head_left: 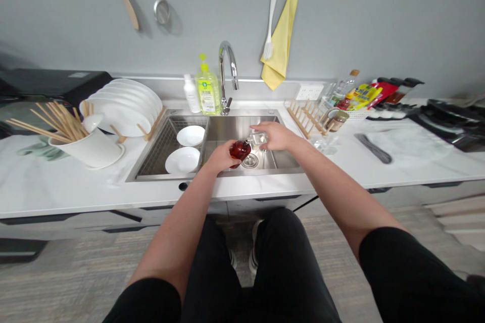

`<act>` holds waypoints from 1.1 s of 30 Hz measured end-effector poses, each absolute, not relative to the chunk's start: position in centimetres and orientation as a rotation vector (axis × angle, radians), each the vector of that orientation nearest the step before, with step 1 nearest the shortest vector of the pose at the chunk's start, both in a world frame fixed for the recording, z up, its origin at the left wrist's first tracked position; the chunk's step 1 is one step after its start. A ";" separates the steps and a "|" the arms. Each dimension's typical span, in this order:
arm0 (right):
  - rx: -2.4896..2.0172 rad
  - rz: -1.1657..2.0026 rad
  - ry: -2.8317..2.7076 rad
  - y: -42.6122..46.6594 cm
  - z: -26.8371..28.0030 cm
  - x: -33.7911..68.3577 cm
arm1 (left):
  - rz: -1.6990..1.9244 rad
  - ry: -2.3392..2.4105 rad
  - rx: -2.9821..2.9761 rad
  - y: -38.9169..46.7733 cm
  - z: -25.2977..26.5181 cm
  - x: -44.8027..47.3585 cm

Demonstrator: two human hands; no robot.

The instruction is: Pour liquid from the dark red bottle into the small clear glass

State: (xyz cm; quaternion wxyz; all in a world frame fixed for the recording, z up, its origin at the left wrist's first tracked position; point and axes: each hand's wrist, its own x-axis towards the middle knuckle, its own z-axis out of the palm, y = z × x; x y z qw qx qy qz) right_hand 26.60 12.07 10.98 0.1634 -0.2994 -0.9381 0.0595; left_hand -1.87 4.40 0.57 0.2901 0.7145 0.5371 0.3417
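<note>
My left hand (223, 156) is wrapped round a dark red, see-through bottle (240, 150) over the front of the sink's right basin. My right hand (276, 135) grips a small clear glass container (259, 139) just to the right of it. The bottle is tilted, its narrow end toward the glass container; whether the two touch I cannot tell. Below them is the round metal drain (250, 160) of the steel sink (222, 133). Fingers hide parts of both objects.
Two white bowls (190, 136) sit in the left basin. Behind stand a faucet (227, 63), a yellow-green soap bottle (207, 92) and a white bottle (191, 95). Racked plates (125, 106) and a chopstick holder (91, 149) are left; a wooden rack (306, 117) and jar (338, 121) are right.
</note>
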 end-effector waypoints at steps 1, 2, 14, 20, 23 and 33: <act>-0.854 0.169 -2.677 12.1 11.0 26.6 | 0.908 1.436 1.906 4.4 0.6 -1.9; -0.854 0.169 -2.678 12.1 11.0 26.6 | 0.904 1.441 1.907 4.4 0.6 -1.9; -0.856 0.154 -2.696 12.0 11.3 26.5 | 0.898 1.455 1.903 4.4 0.6 -1.9; -0.841 0.135 -2.702 12.1 11.2 26.5 | 0.889 1.457 1.899 4.5 0.5 -1.9; -0.847 0.137 -2.696 12.2 11.1 26.6 | 0.895 1.454 1.899 4.6 0.4 -1.9; -0.852 0.123 -2.716 11.7 11.9 26.2 | 0.899 1.464 1.896 4.4 0.6 -1.9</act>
